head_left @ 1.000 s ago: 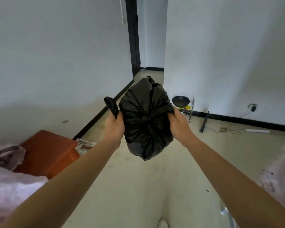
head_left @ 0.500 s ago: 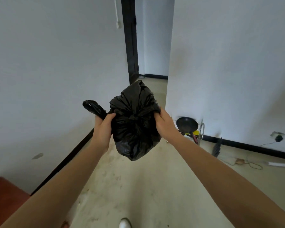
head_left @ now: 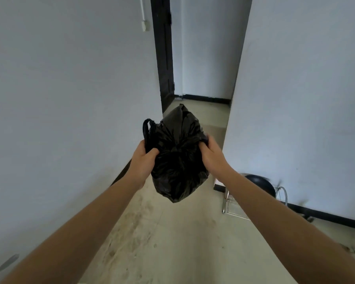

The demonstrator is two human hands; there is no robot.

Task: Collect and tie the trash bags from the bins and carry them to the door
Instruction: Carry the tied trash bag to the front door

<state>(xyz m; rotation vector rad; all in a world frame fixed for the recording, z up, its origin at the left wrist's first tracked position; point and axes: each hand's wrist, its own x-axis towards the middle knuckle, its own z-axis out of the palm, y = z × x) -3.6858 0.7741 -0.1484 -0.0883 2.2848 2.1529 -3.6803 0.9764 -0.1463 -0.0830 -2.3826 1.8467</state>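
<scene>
The crumpled black plastic trash bag (head_left: 178, 173) hangs in mid-air between the two hands, well above the pale concrete floor (head_left: 172, 242) and facing a passage with a dark door frame (head_left: 162, 58). The left hand (head_left: 145, 160) is curled round a twisted black tail loop (head_left: 146, 128) that stands up beside the bag. The right hand (head_left: 211, 156) is curled round the gathered plastic on the opposite side. A bunched knot (head_left: 177, 147) sits between them.

The step in hand appears to be seating the knot while carrying.

1. Pull both tails apart level and with equal force; uneven pull is likely to tear thin film.
2. Stop when the knot is compact.
3. Support the load by the gathered neck, not by the bag wall.
4. Hold the bag clear of the floor.
5. Pass well left of the wire rack (head_left: 232, 203) and the dark round pan (head_left: 260, 184) at the wall corner.
</scene>
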